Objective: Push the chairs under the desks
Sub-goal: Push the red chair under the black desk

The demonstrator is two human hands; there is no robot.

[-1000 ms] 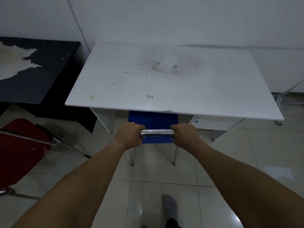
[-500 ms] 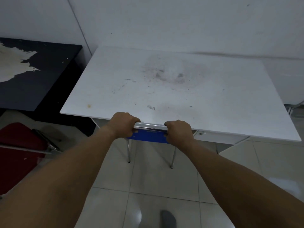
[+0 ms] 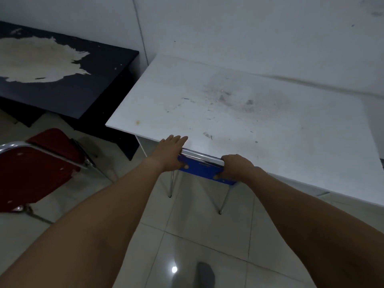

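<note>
A blue chair (image 3: 204, 171) with a chrome top rail and thin metal legs stands pushed under the white desk (image 3: 239, 113); only its backrest and two rear legs show. My right hand (image 3: 234, 167) grips the right end of the backrest, thumb on the blue panel. My left hand (image 3: 170, 152) rests on the left end, fingers stretched out flat over the desk's front edge, thumb against the blue panel. A red chair (image 3: 39, 163) with a chrome frame stands out on the floor at the left, in front of the black desk (image 3: 68, 88).
The black desk has a large worn pale patch on top and sits against the wall, left of the white desk. Pale tiled floor lies below. My foot in a grey sock (image 3: 205, 275) shows at the bottom.
The blue chair has slid forward until its backrest meets the desk's front edge. My left fingers have opened out over the desk. The view has swung left, showing more of the red chair.
</note>
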